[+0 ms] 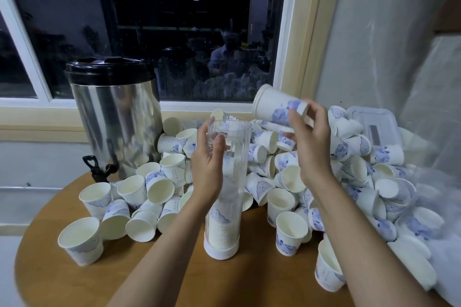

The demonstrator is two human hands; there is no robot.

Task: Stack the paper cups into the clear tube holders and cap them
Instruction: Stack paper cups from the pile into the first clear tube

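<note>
A clear tube holder [237, 157] stands upright on a white base cap [220, 250] in the middle of the round wooden table [74, 281]. A stack of nested paper cups [220, 222] fills its lower part. My left hand [208, 162] grips the tube near its open top. My right hand [310, 142] pinches a white paper cup [274, 104] with blue print by its base, tipped sideways with its mouth to the upper left, just right of and above the tube's mouth.
Several loose paper cups [287, 182] lie heaped behind and around the tube, across the table's back and right. A steel drinks dispenser [117, 119] with black lid and tap stands at back left. A clear plastic lid [376, 124] and plastic sheeting [424, 194] are at right.
</note>
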